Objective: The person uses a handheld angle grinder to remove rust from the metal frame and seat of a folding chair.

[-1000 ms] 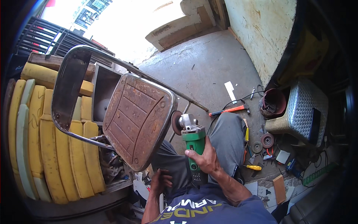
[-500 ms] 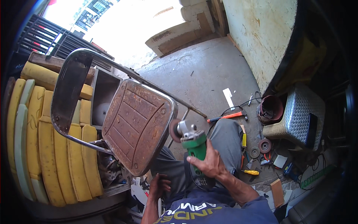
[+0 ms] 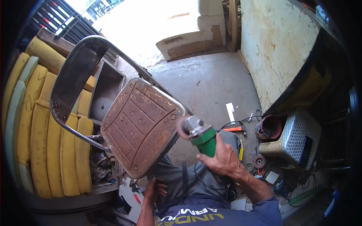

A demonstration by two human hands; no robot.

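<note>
My right hand (image 3: 222, 158) is wrapped round the green body of an angle grinder (image 3: 205, 141). The grinder's round disc (image 3: 183, 127) is at the right edge of a rusty brown chair seat (image 3: 141, 124); whether they touch I cannot tell. The seat belongs to a folding metal chair, tilted in front of me, with a bent tubular frame (image 3: 126, 56) and a dark backrest (image 3: 73, 75) on the left. Below the seat's near corner, my left hand (image 3: 155, 189) hangs near my leg, fingers loosely curled and apart, holding nothing.
Yellow foam cushions (image 3: 41, 124) stack up on the left beside a grey metal box (image 3: 109, 90). To the right lie a hammer (image 3: 235, 129), grinding discs (image 3: 259, 161), a reddish pot (image 3: 269, 126) and a woven silver stool (image 3: 298, 139). A worn white panel (image 3: 279, 49) stands at far right.
The view has shifted a little. The grinder has turned slightly in my right hand's grip, its disc still by the seat edge. My left hand stays low near my leg.
</note>
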